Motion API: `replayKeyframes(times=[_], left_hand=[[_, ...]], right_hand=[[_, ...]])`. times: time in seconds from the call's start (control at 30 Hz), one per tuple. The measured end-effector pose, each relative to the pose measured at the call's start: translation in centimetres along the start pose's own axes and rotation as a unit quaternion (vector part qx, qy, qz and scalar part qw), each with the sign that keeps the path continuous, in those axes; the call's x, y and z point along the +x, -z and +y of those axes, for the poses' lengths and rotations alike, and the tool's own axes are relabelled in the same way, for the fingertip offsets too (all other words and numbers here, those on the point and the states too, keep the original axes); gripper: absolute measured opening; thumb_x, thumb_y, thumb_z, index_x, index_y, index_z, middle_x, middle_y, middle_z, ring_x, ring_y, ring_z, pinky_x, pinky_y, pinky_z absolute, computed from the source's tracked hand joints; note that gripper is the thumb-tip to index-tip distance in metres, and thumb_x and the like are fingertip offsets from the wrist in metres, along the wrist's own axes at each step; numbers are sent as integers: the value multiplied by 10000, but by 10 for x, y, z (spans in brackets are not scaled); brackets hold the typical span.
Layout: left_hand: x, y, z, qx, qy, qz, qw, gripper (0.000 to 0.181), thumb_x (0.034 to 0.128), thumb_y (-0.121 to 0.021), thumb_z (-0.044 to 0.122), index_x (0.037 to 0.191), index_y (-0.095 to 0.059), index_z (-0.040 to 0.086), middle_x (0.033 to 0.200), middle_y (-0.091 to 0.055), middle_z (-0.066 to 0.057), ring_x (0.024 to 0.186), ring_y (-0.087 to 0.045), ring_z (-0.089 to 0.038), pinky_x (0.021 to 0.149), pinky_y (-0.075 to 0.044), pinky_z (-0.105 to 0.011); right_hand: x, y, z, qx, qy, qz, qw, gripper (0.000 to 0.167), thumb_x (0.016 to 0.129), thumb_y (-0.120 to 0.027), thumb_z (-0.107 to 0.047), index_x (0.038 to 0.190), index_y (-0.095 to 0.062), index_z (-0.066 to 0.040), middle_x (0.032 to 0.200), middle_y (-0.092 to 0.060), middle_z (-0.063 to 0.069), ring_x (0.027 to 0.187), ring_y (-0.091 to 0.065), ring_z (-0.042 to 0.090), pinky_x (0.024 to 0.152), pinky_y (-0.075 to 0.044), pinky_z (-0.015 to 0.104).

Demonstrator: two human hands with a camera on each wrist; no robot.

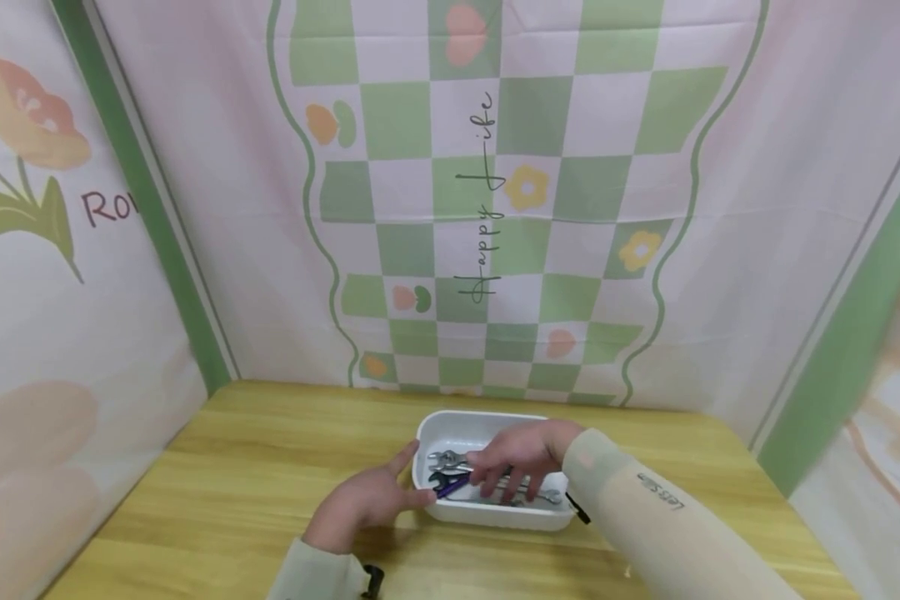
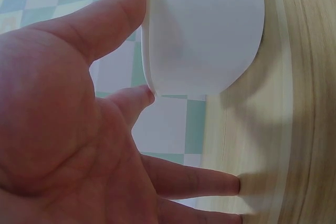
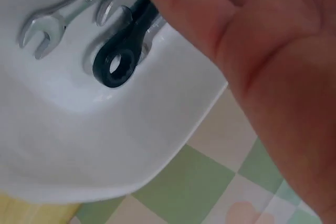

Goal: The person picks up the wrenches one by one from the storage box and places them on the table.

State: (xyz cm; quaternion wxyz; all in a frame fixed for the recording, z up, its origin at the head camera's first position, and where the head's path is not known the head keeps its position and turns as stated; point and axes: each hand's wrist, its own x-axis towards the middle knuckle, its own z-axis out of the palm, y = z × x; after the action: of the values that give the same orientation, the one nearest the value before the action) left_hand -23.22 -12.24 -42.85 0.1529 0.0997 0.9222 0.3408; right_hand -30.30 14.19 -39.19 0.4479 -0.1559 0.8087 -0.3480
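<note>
A white plastic bin (image 1: 495,518) stands on the table with several wrenches inside. Among them are a wrench with a purple handle (image 1: 453,483) and a silver wrench (image 1: 549,497). My left hand (image 1: 367,504) touches the bin's left end; in the left wrist view its thumb and a finger meet the rim of the bin (image 2: 205,35), the other fingers straight. Over the wrenches, my right hand (image 1: 521,454) reaches down with loosely spread fingers, partly covering them. The right wrist view shows a dark ring-ended wrench (image 3: 118,64) and a silver open-ended wrench (image 3: 50,32) by that hand.
The wooden table (image 1: 270,467) extends on both sides of the bin. Behind it hangs a checkered curtain (image 1: 465,192), with further fabric panels at left and right. A dark strap piece (image 1: 372,581) shows at the left wrist.
</note>
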Motion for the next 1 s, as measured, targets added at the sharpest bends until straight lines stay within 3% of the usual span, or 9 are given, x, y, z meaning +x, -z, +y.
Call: replayKeyframes(times=[0.1, 0.23, 0.6, 0.8, 1.0], left_hand=[[0, 0, 0, -33, -5, -13, 10000, 966, 846, -675, 630, 1606, -225, 238, 1326, -569, -283, 1199, -517, -517, 974, -361, -708], [-1, 0, 1, -35, 2, -26, 10000, 965, 846, -674, 629, 1606, -224, 240, 1331, -566, -282, 1203, -511, -521, 976, -355, -713], [-1, 0, 0, -20, 22, -51, 10000, 955, 856, -664, 627, 1608, -209, 254, 1335, -565, -277, 1203, -510, -524, 978, -349, -717], [0, 0, 0, -8, 67, -36, 10000, 937, 863, -672, 608, 1606, -223, 256, 1335, -568, -271, 1205, -512, -515, 977, -353, -713], [-1, 0, 2, -32, 150, -31, 9999, 931, 860, -675, 611, 1602, -239, 257, 1341, -566, -265, 1208, -512, -508, 978, -355, -707]], right_hand=[[-3, 1, 1, -115, -378, -228, 9990, 533, 984, -514, -571, 1211, -680, -119, 1125, -682, 108, 946, -658, 348, 764, -547, 546], [-6, 3, 4, -285, -684, -261, 9969, 548, 964, -530, -599, 1251, -668, -153, 1173, -662, 117, 965, -640, 354, 769, -538, 581], [-8, 7, 3, -147, -677, -128, 9975, 606, 964, -558, -575, 1425, -554, -182, 1294, -635, 120, 1107, -608, 349, 865, -490, 625], [-7, 5, 1, 178, -825, -100, 9964, 690, 949, -599, -549, 1489, -452, -145, 1393, -561, 146, 1147, -574, 406, 794, -507, 663], [-4, 3, -2, 232, -782, 179, 9965, 727, 928, -646, -527, 1484, -427, -113, 1429, -523, 121, 1051, -605, 444, 698, -529, 662]])
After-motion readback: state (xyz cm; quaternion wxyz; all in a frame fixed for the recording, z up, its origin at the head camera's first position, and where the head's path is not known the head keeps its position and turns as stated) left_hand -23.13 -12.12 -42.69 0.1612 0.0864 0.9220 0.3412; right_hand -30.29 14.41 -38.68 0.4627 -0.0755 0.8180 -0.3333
